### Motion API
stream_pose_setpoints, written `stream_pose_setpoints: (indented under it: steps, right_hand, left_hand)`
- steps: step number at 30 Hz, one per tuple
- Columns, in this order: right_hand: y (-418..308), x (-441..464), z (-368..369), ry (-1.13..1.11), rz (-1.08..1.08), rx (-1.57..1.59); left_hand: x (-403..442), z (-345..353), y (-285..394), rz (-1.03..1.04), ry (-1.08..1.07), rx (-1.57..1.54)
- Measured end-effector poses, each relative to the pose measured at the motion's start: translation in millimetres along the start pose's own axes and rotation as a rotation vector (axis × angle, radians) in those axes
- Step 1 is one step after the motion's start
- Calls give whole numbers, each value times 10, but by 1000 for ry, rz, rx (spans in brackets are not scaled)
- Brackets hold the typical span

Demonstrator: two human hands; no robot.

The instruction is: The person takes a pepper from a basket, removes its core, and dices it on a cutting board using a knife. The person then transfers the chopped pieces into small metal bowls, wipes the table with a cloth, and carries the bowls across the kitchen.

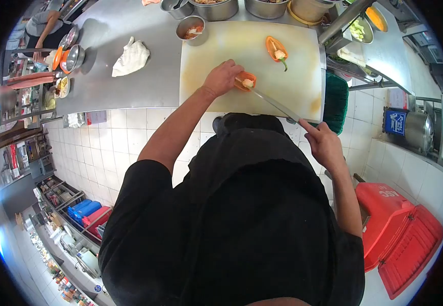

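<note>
Knife tip meets the core of an orange pepper half on the cutting board

A metal tabletop (96,76) runs across the upper part of the view. On it, reaching its near edge, lies a large pale cutting board (221,56) with yellowish stains. Metal pots (216,10) stand beyond the board's far edge. A green bin (335,102) is just beside the board's right edge, and an open red container (384,219) is farther back on the right. A crumpled white cloth (131,57) lies on the tabletop, left of the board.

The right hand (326,145) is beyond the board's near right corner, its fingers wrapped around the handle of a long knife (277,106). The blade slants over the near edge, its tip at the pale core of one pepper half (247,81). This half lies left of centre near that edge; the left hand (223,77) has its fingers closed on its left end. A small metal cup (191,30) with reddish contents overlaps the far left corner. The other pepper half (276,49), green stem attached, rests toward the far right corner, cut side up.
</note>
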State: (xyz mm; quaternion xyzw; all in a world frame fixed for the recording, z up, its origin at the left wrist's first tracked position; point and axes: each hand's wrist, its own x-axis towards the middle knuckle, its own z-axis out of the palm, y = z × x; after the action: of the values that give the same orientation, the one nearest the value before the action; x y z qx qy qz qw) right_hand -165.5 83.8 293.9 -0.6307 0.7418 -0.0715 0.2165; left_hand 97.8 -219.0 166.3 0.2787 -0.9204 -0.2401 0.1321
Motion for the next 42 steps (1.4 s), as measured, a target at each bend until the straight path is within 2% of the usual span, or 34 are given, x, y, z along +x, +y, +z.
stream_pose_setpoints:
  steps: [17, 23, 30, 31, 42]
  right_hand:
    - [47, 145, 191, 76, 25, -55]
    - [133, 334, 270, 119, -52, -79]
    - [293, 241, 376, 233, -60, -76]
    - [298, 303, 445, 290, -113, -107]
    - [230, 352, 626, 405, -96, -87]
  left_hand:
    - [5, 89, -83, 18, 5, -17]
    - [43, 82, -18, 21, 3, -19]
    - [47, 104, -42, 13, 49, -73]
    - [63, 106, -22, 9, 37, -63]
    - [34, 79, -2, 2, 47, -63]
